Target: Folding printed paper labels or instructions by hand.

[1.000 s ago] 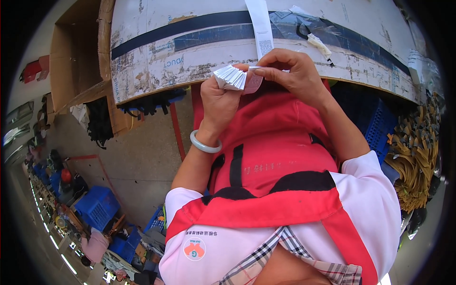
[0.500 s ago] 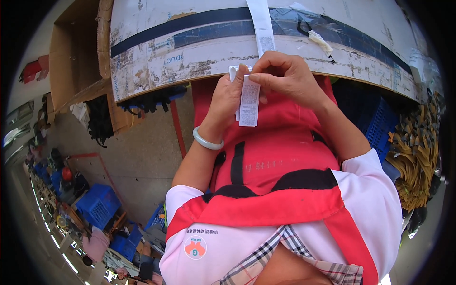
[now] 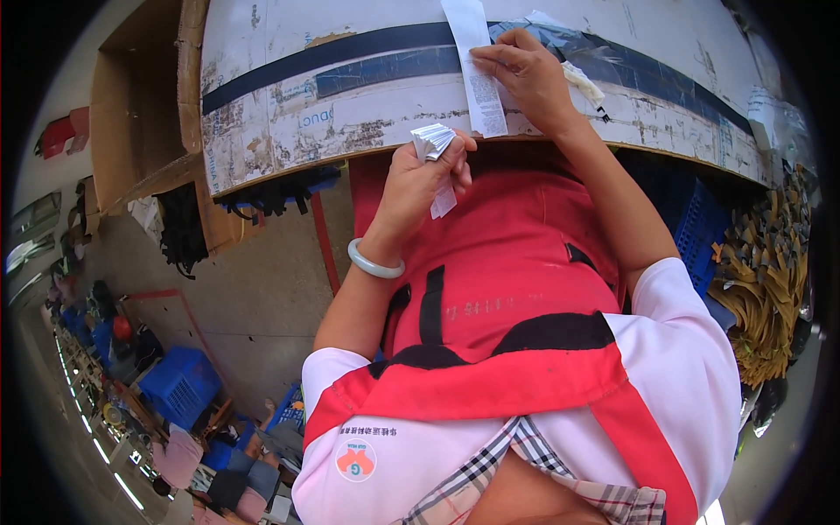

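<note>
My left hand (image 3: 426, 178), with a pale bangle (image 3: 376, 260) at the wrist, is closed round a stack of folded white labels (image 3: 432, 140). The folded edges fan out above the thumb, and a printed end hangs below the fingers. A long white label strip (image 3: 483, 98) with small print lies across the table's near edge. Over on the right, my right hand (image 3: 534, 79) pinches that strip's right edge between thumb and fingers.
The worn white table (image 3: 262, 131) carries a dark tape band, clear plastic and a crumpled pale scrap (image 3: 583, 85). An open cardboard box (image 3: 144, 105) stands at the left. Blue crates (image 3: 700, 232) and stacked brown pieces (image 3: 770, 289) are at the right.
My right hand has moved away from the left, up over the table to the long strip. The label it pinched before is now with the stack in my left hand, which has turned.
</note>
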Tool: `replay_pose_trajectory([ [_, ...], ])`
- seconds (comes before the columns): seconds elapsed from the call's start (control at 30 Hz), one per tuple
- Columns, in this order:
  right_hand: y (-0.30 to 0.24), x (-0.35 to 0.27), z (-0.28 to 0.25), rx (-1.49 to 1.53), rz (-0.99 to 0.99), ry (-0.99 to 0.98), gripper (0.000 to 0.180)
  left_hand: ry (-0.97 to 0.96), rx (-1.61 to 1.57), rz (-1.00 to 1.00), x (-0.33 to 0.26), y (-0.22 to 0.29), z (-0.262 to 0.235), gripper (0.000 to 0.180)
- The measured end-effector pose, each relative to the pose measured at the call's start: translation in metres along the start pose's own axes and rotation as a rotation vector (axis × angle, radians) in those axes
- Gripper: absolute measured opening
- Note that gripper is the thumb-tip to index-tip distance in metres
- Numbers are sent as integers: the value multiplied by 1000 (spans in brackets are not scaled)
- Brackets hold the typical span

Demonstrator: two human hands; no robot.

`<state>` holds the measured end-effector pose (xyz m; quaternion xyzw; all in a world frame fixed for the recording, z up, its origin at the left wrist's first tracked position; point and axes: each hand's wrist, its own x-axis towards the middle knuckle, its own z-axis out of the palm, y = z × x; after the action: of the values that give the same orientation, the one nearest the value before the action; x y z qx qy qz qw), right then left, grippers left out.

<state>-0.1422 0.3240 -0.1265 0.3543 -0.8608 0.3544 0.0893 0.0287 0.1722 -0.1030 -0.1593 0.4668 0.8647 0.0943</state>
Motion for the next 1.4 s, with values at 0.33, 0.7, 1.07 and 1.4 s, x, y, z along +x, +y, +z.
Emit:
replay_pose_trajectory([
  [0.33,-22,0,-10,219,117,-88,17,280,340,393,10,6,1,10],
  [0.7,-52,-13,-30,433,122,-243,15,311,429,686,11,7,8,16],
  [1.07,-66,-23,-40,615,165,-345,16,256,326,424,-4,3,-1,14],
  [1.4,-75,-24,-44,690,278,-436,13,265,316,459,-5,-4,-2,16],
])
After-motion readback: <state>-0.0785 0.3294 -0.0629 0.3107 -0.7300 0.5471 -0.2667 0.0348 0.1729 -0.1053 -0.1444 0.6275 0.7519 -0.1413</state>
